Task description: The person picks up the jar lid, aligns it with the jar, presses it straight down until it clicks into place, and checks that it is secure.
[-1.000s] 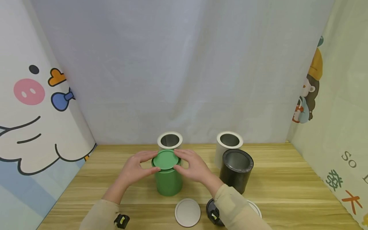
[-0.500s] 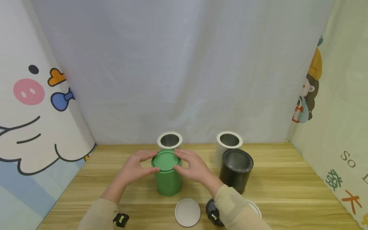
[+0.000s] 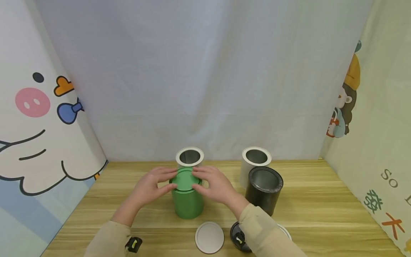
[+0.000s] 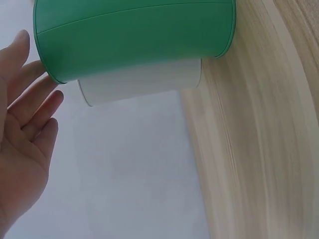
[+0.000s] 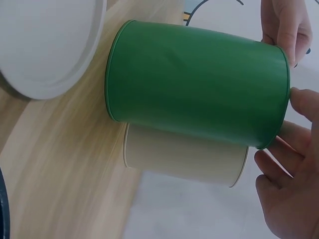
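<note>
My left hand and right hand lie at opposite sides of the green lid, which sits on top of the green can. The can stands upright on the table, just in front of a white can. My fingers are nearly straight, thumbs well apart from them, pinching nothing; I cannot tell how hard the tips bear down. The lid looks about level, but whether it is fully home all round is too fine to see. To seat it well, I judge I should push straight down with both hands equally, working round the rim rather than leaning on one side, which could cock the opposite edge up.

I find no brand or label on the sides of the cans that I can see. The writing is on the right-hand cloth: "SO" in dark letters, a green character that looks like 發, an orange 大, and another letter cut off at the edge.
</note>
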Demonstrator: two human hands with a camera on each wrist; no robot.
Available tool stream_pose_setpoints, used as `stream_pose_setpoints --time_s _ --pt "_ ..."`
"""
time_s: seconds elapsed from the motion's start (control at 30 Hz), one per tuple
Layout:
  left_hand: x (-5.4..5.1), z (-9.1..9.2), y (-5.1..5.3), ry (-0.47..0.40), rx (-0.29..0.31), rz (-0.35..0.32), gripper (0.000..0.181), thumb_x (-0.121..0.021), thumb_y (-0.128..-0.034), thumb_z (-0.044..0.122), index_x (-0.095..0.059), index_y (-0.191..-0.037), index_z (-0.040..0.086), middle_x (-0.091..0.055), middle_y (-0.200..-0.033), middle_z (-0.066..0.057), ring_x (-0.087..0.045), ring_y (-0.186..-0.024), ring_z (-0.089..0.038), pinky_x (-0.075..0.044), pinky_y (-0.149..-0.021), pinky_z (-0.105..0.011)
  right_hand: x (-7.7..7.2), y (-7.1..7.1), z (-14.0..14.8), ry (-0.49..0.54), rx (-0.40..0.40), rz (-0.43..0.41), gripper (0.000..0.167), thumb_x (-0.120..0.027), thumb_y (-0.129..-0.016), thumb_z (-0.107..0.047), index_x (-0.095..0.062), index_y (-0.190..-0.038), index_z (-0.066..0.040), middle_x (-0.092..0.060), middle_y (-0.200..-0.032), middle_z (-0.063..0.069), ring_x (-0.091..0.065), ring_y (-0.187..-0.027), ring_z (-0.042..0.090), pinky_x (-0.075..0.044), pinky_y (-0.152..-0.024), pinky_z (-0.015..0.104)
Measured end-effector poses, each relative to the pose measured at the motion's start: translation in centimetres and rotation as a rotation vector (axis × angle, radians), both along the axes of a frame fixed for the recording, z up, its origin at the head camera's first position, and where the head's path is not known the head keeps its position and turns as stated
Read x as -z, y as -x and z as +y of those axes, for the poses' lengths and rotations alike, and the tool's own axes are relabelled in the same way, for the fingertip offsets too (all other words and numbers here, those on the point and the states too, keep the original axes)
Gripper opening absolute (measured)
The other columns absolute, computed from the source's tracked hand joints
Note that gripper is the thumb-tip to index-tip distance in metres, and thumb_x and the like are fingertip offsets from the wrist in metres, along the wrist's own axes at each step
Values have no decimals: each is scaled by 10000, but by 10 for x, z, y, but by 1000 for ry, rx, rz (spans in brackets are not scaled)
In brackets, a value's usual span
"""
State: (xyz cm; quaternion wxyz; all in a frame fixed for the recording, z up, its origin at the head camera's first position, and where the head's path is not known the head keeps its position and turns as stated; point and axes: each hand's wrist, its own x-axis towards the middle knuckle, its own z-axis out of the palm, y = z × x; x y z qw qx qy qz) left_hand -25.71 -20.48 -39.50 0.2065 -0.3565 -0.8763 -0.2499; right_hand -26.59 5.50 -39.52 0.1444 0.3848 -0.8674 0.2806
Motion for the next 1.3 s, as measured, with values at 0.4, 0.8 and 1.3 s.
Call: stream_pose_setpoints --time_s 0.4,0.8,1.3 --pt "-7 3 1 126 40 58 386 -797 -835 200 -728 -1160 3 -651 -1259 -170 -588 -1172 -368 -489 -963 -535 -7 -2 -6 -129 36 29 419 -681 -938 -305 -672 -1274 -55 -596 -1366 85 -522 -1266 280 -442 -1044 410" --pt "-9 4 2 155 55 38 366 -794 -843 217 -739 -1132 -2 -673 -1228 -141 -604 -1155 -339 -507 -954 -496 -11 -4 -8 -141 41 -4 405 -685 -929 -283 -681 -1251 -39 -609 -1345 100 -524 -1260 288 -440 -1045 416" --pt "-11 5 3 186 36 -20 378 -766 -876 231 -722 -1172 0 -673 -1232 -131 -597 -1164 -346 -494 -969 -504 -15 -1 -10 -180 42 -32 441 -682 -910 -284 -668 -1250 -4 -612 -1336 111 -524 -1261 297 -416 -1068 404"
